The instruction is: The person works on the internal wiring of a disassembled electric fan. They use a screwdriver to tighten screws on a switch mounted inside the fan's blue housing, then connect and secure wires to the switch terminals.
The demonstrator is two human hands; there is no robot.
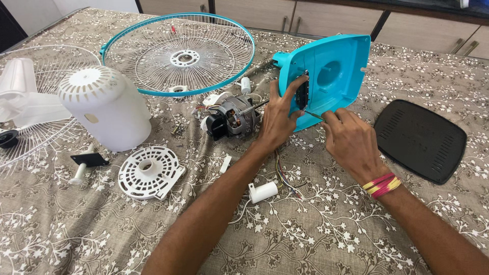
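Nearest the camera, a white capacitor (263,192) lies on the patterned cloth (305,239), its wires (283,175) running up toward the hands. The right hand (351,142), a red and yellow band at its wrist, is closed on a thin tool, probably a screwdriver (316,115), whose tip meets the lower edge of the base. The left hand (277,119) clamps the turquoise fan base (336,71), thumb behind, fingers curled over a dark switch block (303,94). The base stands tilted on edge, hollow side toward the viewer; it looks like a light, stiff plastic shell, best gripped at its rim rather than its thin walls. Just left lies the motor (234,117). A black cover (420,140) rests to the right. Farther left are a white housing (104,107) and vent disc (150,172); beyond, a turquoise-rimmed grille (178,53).
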